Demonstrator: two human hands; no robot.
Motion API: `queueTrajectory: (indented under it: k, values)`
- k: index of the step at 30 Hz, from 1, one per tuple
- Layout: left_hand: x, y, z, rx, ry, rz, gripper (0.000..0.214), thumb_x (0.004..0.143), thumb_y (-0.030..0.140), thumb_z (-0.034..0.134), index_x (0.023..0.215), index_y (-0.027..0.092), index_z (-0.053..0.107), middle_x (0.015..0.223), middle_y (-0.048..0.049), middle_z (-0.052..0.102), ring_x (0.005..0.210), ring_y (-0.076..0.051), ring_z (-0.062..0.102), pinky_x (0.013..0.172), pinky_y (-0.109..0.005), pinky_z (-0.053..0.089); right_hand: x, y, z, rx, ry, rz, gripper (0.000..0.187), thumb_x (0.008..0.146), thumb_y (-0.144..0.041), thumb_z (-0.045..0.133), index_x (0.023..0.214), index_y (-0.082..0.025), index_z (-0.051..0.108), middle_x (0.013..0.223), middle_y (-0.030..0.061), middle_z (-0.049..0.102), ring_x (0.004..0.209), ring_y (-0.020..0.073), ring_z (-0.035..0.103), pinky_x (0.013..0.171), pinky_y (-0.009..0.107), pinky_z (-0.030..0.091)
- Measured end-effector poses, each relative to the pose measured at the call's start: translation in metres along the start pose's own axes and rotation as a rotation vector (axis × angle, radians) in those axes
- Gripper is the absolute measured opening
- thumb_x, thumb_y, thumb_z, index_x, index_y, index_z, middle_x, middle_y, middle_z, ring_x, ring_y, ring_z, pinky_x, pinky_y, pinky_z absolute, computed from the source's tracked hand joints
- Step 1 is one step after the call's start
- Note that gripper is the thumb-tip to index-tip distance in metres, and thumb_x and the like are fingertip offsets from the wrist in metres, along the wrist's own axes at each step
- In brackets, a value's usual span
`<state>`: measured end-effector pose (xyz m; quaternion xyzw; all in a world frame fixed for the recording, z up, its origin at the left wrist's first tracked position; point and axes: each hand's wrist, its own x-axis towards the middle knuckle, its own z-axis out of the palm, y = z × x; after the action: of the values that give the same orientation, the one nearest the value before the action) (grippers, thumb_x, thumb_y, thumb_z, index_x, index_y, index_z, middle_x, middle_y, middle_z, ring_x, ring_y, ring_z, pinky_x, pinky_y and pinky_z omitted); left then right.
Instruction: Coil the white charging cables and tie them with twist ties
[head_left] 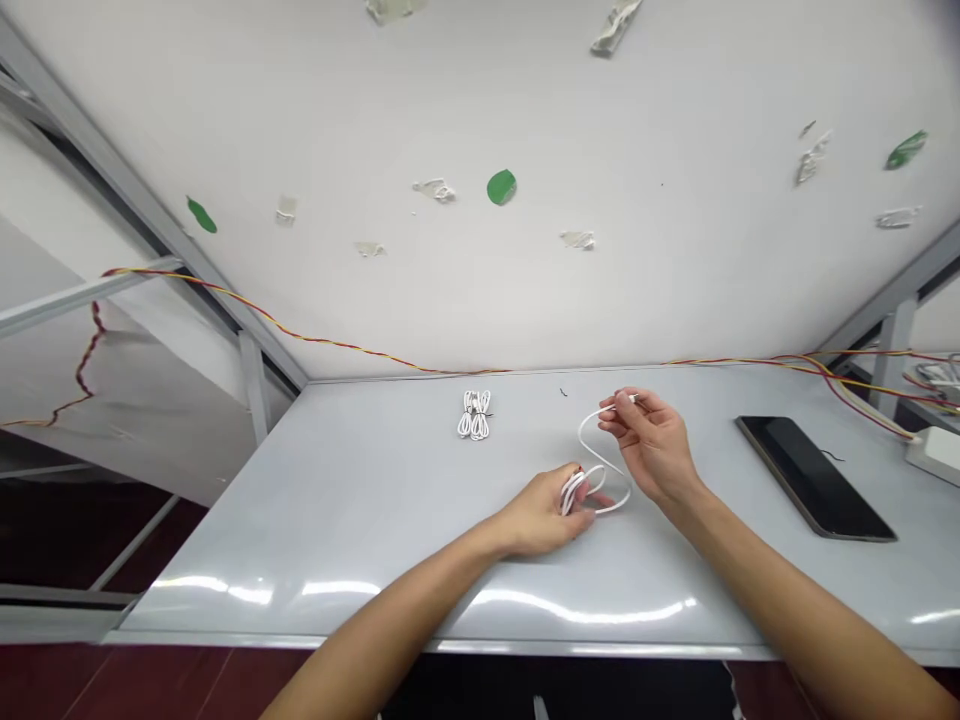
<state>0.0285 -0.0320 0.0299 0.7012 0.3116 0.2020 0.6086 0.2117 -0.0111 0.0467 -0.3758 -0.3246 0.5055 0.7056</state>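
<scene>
A white cable (628, 492) runs in a loose curve between my two hands above the grey table. My left hand (551, 508) is closed round the coiled part of it, the loops showing between thumb and fingers. Higher and to the right, my right hand (646, 432) pinches one end of the same cable; the fingertips partly hide that end. A bundled white cable (474, 415), folded and bound with a dark tie, lies on the table to the left of my hands. Behind them rests a small dark twist tie (563, 392).
A dark phone-like slab (814, 478) lies at the right, with a thin dark tie (832, 455) beside it. At the far right sits a white power strip (934, 452). Red and yellow twisted wires (330, 342) run along the back wall. The table's front edge (247, 640) is near me.
</scene>
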Motion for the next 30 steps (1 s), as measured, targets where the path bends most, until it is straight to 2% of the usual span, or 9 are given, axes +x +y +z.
queueTrajectory:
  k: [5,9,12,14,16,21,24,26,30]
  values:
    - [-0.003,0.003,-0.01,-0.135,-0.019,-0.09,0.028,0.088,0.027,0.06,0.111,0.02,0.047,0.088,-0.0037,0.068,0.068,-0.013,0.053,0.06,-0.024,0.036,0.003,-0.005,-0.003,-0.212,0.106,-0.244,0.027,0.074,-0.037,0.083,0.089,-0.018,0.07,0.078,0.0038,0.072,0.066,0.0168,0.07,0.063,0.033,0.063]
    - [-0.005,0.005,-0.017,-0.067,0.054,-0.087,0.056,0.075,0.032,0.076,0.125,0.021,0.052,0.084,0.0006,0.06,0.066,-0.01,0.049,0.063,-0.024,0.038,0.005,-0.008,-0.004,-0.379,0.211,-0.384,0.028,0.076,-0.04,0.08,0.091,-0.018,0.071,0.077,0.0037,0.071,0.059,0.0157,0.066,0.051,0.03,0.057]
    - [-0.005,0.004,-0.017,0.047,0.218,-0.022,0.028,0.074,0.036,0.076,0.092,0.017,0.065,0.07,0.0027,0.054,0.063,-0.01,0.046,0.061,-0.024,0.036,0.006,-0.008,-0.007,-0.471,0.262,-0.403,0.03,0.077,-0.043,0.078,0.092,-0.018,0.071,0.075,0.0025,0.069,0.052,0.0129,0.061,0.047,0.028,0.053]
    - [-0.003,0.002,-0.017,0.047,0.321,0.019,0.033,0.077,0.043,0.074,0.068,0.016,0.057,0.058,0.0049,0.044,0.057,-0.009,0.039,0.056,-0.024,0.031,0.006,-0.008,-0.009,-0.529,0.254,-0.369,0.03,0.077,-0.045,0.077,0.093,-0.019,0.072,0.074,0.0014,0.068,0.052,0.012,0.059,0.047,0.027,0.051]
    - [-0.001,0.001,-0.019,-0.07,0.4,0.053,0.04,0.076,0.049,0.073,0.067,0.017,0.051,0.057,0.0067,0.038,0.054,-0.007,0.034,0.054,-0.023,0.029,0.006,-0.005,-0.01,-0.591,0.213,-0.315,0.031,0.076,-0.046,0.077,0.093,-0.02,0.073,0.071,0.0001,0.065,0.051,0.0114,0.058,0.048,0.026,0.05]
    - [0.004,-0.001,-0.026,-0.35,0.479,0.076,0.06,0.071,0.048,0.08,0.115,0.019,0.053,0.058,0.0103,0.036,0.052,-0.007,0.035,0.054,-0.023,0.034,-0.005,0.01,-0.005,-0.648,0.0,-0.12,0.034,0.075,-0.048,0.078,0.095,-0.021,0.073,0.061,-0.0027,0.06,0.048,0.0131,0.059,0.051,0.029,0.052]
    - [0.006,-0.005,-0.025,-0.271,0.528,0.019,0.06,0.068,0.046,0.083,0.114,0.016,0.058,0.059,0.0093,0.038,0.053,-0.007,0.036,0.055,-0.023,0.033,-0.016,0.021,0.001,-0.595,-0.188,-0.022,0.037,0.076,-0.048,0.077,0.101,-0.021,0.073,0.064,-0.0016,0.063,0.054,0.0162,0.065,0.059,0.032,0.056]
    - [0.007,-0.007,-0.022,-0.214,0.535,0.02,0.058,0.065,0.042,0.086,0.11,0.015,0.06,0.067,0.0056,0.048,0.058,-0.008,0.042,0.058,-0.024,0.036,-0.022,0.026,0.005,-0.55,-0.302,0.023,0.035,0.08,-0.047,0.073,0.104,-0.022,0.074,0.071,0.0007,0.067,0.062,0.0179,0.068,0.063,0.033,0.057]
    - [0.005,-0.009,-0.016,-0.144,0.413,0.074,0.066,0.065,0.032,0.086,0.122,0.017,0.057,0.093,-0.0053,0.065,0.08,-0.017,0.06,0.075,-0.03,0.048,-0.03,0.03,0.008,-0.469,-0.422,0.085,0.031,0.084,-0.044,0.069,0.107,-0.023,0.075,0.076,0.0029,0.071,0.068,0.0183,0.067,0.065,0.033,0.057]
